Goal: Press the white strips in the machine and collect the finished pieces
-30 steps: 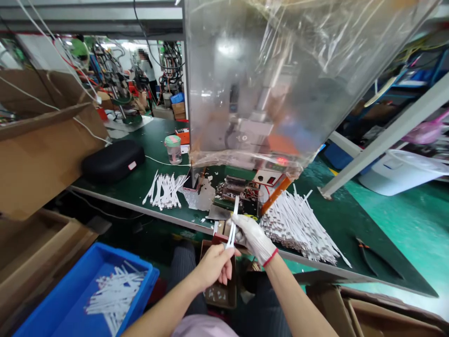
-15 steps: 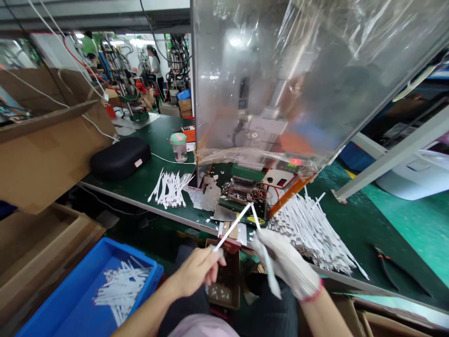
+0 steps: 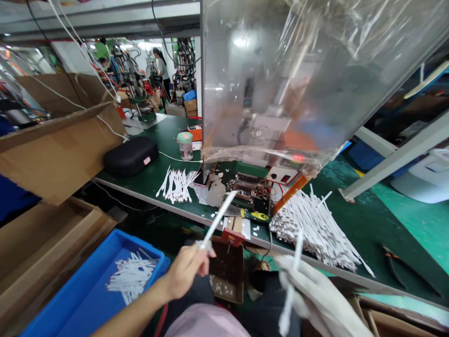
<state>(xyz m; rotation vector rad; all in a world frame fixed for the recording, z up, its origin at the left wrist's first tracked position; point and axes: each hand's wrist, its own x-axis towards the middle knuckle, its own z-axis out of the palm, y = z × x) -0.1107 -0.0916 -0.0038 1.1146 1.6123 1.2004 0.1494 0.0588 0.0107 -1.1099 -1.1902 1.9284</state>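
Left hand [image 3: 185,270] pinches one white strip [image 3: 219,219] by its end; gloved right hand [image 3: 312,295] grips another strip [image 3: 293,281] mid-length, kept apart, likely to avoid tangling.

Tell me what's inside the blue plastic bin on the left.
The blue plastic bin holds a loose heap of thin white strips. Its near end runs out of frame, and whatever lies under the heap is covered.

No lettering can be read anywhere on the bench: the red display [image 3: 298,158] on the machine [image 3: 259,187] glows blurred, and the black case's pale tag [image 3: 144,160] is too small.
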